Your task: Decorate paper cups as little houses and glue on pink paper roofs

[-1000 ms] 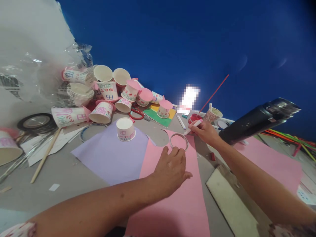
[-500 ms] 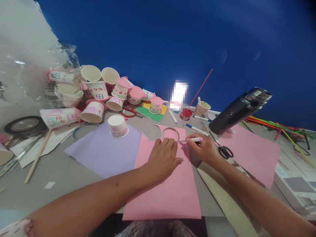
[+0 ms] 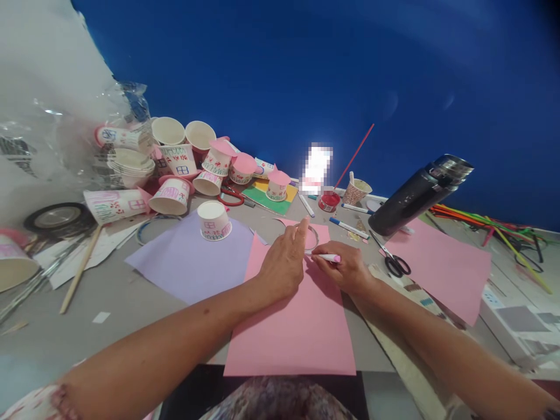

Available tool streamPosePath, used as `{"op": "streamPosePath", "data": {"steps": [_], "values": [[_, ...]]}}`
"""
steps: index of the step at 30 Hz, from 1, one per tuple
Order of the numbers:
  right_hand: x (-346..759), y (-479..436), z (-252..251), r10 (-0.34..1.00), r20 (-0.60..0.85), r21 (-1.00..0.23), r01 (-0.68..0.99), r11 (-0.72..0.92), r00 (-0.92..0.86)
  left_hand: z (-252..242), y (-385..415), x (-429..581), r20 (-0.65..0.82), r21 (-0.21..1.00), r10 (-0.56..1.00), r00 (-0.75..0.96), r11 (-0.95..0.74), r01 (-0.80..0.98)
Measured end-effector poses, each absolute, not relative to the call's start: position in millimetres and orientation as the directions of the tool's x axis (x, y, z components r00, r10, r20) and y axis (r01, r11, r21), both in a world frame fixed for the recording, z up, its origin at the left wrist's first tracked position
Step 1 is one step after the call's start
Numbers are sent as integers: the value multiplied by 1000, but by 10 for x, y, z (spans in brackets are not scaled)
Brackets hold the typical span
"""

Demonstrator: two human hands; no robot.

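Note:
A pink sheet of paper (image 3: 293, 338) lies before me, its far edge cut with a curved notch. On its far part rests a thin ring (image 3: 315, 233), partly hidden behind my left hand (image 3: 284, 256). That hand leans on the sheet at the ring's near left side, fingers stretched out and raised. My right hand (image 3: 345, 265) is closed around a white marker with a pink end (image 3: 329, 258), its tip pointing left towards the ring's near edge. A purple sheet (image 3: 188, 256) lies to the left, with an upturned decorated paper cup (image 3: 214, 220) on it.
Several decorated paper cups (image 3: 177, 160) crowd the back left beside a roll of black tape (image 3: 59, 219) and a wooden stick (image 3: 81, 268). To the right are black-handled scissors (image 3: 397, 265), a leaning dark flask (image 3: 415, 195) and another pink sheet (image 3: 450, 268). A red paint jar (image 3: 329, 201) stands behind.
My right hand with the marker has moved left and nearer, round to the ring's near side. My left hand has turned, its fingers lifting from the ring's near edge.

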State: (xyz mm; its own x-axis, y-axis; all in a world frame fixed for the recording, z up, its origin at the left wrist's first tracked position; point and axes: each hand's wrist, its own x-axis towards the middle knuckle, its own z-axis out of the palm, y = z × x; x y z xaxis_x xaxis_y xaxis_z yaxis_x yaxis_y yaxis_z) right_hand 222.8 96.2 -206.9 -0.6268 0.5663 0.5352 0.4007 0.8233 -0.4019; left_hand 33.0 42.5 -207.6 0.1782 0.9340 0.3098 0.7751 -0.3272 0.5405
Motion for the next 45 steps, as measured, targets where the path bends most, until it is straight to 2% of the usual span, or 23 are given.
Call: {"op": "streamPosePath", "data": {"steps": [5,10,13,16,20,25,30,33,36,39,42,45], "values": [[2109,995,-2085,529,500,-369,383,847,-686,-1994,431,307,215,542,964,159,-253,801],[2152,997,-1963,522,491,-378,369,849,-697,-1997,463,294,233,512,957,175,-274,814],[2307,1006,-1718,648,501,-459,458,761,-574,-1983,465,320,230,382,932,281,-352,854],[2446,1057,-1447,787,450,-560,554,616,-421,-1978,448,359,192,238,905,380,-419,876],[2455,1157,-1230,841,399,-596,594,540,-365,-1995,417,389,207,165,879,429,-464,870],[2190,1323,-1150,793,364,-585,543,603,-489,-1988,351,420,193,145,914,358,-387,910],[1749,1484,-1082,726,217,-496,567,658,-652,-1988,250,489,-57,175,958,281,-267,948],[1516,1518,-1115,623,72,-361,562,744,-779,-1960,222,509,-69,224,963,261,-240,945],[1395,1517,-1183,528,-7,-261,511,819,-849,-1919,227,501,-85,278,961,265,-233,932],[1389,1531,-1182,534,-1,-326,505,799,-845,-1900,250,478,-104,312,959,263,-219,924],[1439,1579,-1109,614,53,-425,538,727,-787,-1910,266,456,-96,316,961,261,-219,923],[1520,1624,-1053,669,85,-471,561,680,-739,-1926,264,446,-107,287,957,268,-228,930]]}}
